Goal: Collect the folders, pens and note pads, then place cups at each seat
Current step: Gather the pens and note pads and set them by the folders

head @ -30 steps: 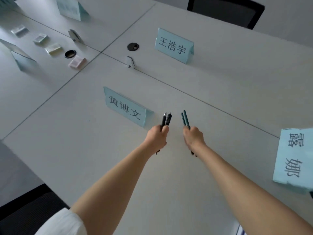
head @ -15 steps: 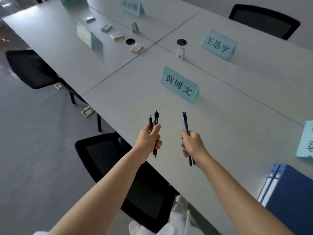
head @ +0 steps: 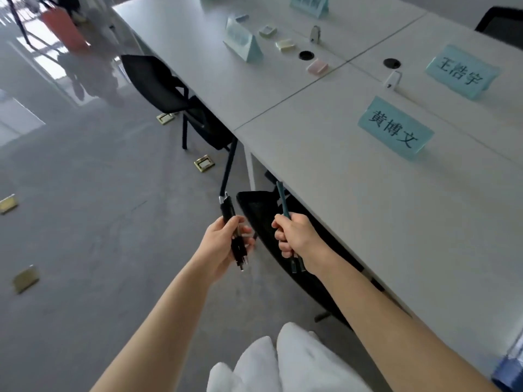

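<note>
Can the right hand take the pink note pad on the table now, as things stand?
Probably not. The right hand already grips teal pens and is off the table edge, while the pink note pad lies far up the table.

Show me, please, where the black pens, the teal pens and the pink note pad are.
black pens (head: pixel 228 208), head view, on the barrels above the left hand.
teal pens (head: pixel 283 200), head view, on the shafts above the right hand.
pink note pad (head: pixel 317 66), head view, on its top face.
</note>
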Tool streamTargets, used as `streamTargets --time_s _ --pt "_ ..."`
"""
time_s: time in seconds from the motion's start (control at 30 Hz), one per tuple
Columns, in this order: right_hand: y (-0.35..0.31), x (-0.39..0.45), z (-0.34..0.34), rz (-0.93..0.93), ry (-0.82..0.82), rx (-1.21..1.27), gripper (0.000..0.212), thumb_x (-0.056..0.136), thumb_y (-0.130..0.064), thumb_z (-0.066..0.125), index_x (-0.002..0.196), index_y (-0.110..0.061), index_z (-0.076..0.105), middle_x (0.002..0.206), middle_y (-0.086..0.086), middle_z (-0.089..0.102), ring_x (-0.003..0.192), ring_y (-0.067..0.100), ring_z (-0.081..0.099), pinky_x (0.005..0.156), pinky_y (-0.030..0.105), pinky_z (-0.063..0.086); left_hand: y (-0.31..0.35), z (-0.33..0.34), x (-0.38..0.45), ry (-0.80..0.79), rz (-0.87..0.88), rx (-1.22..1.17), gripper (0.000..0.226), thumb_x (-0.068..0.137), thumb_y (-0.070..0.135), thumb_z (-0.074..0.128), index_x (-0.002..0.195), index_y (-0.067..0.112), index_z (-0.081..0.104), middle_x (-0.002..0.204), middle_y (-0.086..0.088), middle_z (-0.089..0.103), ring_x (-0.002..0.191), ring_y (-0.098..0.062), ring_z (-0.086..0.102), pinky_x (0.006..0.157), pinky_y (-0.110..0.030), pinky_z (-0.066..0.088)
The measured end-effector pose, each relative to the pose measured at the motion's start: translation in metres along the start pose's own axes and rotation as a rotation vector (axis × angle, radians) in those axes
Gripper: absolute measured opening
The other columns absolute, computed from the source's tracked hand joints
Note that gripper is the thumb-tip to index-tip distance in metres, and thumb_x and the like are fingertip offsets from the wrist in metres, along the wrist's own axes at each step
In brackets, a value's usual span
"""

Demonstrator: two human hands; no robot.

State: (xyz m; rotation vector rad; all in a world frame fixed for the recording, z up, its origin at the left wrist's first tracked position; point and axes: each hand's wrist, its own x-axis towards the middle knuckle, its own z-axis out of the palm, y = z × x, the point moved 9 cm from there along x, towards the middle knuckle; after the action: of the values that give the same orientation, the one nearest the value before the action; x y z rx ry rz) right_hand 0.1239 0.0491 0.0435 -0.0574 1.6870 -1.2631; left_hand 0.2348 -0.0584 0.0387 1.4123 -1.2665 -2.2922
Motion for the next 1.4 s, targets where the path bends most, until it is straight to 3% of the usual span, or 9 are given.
streamTargets --time_s 0.17,0.37,0.6,0.83,1.1,1.27,1.4 --pt "-0.019 0.035 0.021 0.008 0.009 -0.020 0.017 0.092 -0.014 0.041 0.076 -0.014 0.044 0.045 -0.006 0.030 0.039 0.011 0.022 0.041 0.022 0.019 0.017 -0.038 0.033 0.054 -0.007 0.036 0.013 0.102 0.015 0.044 0.103 0.007 0.055 0.070 -0.005 0.050 0.051 -0.018 0.045 0.049 -0.029 0.039" --pt "-0.043 0.099 0.024 0.067 0.068 0.037 0.022 0.091 -0.014 0.037 0.069 -0.017 0.036 0.047 -0.005 0.026 0.040 0.011 0.019 0.039 0.021 0.019 0.066 -0.048 0.097 0.059 -0.063 0.084 0.007 0.094 0.008 0.044 0.088 0.009 0.048 0.059 -0.002 0.038 0.043 -0.015 0.031 0.044 -0.024 0.027" --pt "-0.105 0.168 0.019 0.067 0.166 0.007 0.015 0.093 -0.015 0.035 0.078 -0.015 0.039 0.052 -0.003 0.028 0.038 0.010 0.020 0.040 0.021 0.017 0.131 -0.050 0.168 0.062 -0.038 0.254 0.027 0.092 0.020 0.063 0.079 0.014 0.041 0.057 0.000 0.039 0.042 -0.014 0.034 0.044 -0.025 0.031" --pt "-0.167 0.236 0.014 0.085 0.237 0.047 0.017 0.091 -0.011 0.042 0.075 -0.014 0.045 0.052 -0.001 0.030 0.034 0.009 0.021 0.037 0.016 0.016 0.189 -0.049 0.249 0.112 -0.032 0.286 0.028 0.092 0.019 0.063 0.075 0.012 0.043 0.060 -0.004 0.044 0.042 -0.016 0.040 0.044 -0.026 0.036" --pt "-0.214 0.312 0.032 0.111 0.372 0.188 0.012 0.091 -0.008 0.044 0.080 -0.010 0.048 0.053 0.000 0.030 0.038 0.010 0.022 0.037 0.018 0.017 0.268 -0.048 0.357 -0.012 -0.039 0.408 0.028 0.094 0.017 0.059 0.071 0.009 0.046 0.058 -0.005 0.045 0.046 -0.020 0.043 0.047 -0.029 0.041" --pt "-0.235 0.346 0.052 0.137 0.452 0.270 0.010 0.091 -0.009 0.046 0.082 -0.010 0.050 0.051 -0.003 0.031 0.037 0.009 0.023 0.036 0.019 0.018 0.314 -0.048 0.416 -0.126 -0.077 0.579 0.029 0.089 0.009 0.060 0.066 0.013 0.042 0.049 0.001 0.038 0.039 -0.014 0.031 0.041 -0.022 0.028" --pt "-0.257 0.369 0.058 0.133 0.534 0.392 0.013 0.090 -0.009 0.044 0.079 -0.009 0.051 0.050 -0.003 0.033 0.035 0.008 0.024 0.035 0.017 0.018 0.353 -0.028 0.467 -0.219 -0.031 0.817 0.020 0.085 0.012 0.065 0.072 0.010 0.049 0.047 0.001 0.040 0.034 -0.013 0.033 0.041 -0.021 0.029"
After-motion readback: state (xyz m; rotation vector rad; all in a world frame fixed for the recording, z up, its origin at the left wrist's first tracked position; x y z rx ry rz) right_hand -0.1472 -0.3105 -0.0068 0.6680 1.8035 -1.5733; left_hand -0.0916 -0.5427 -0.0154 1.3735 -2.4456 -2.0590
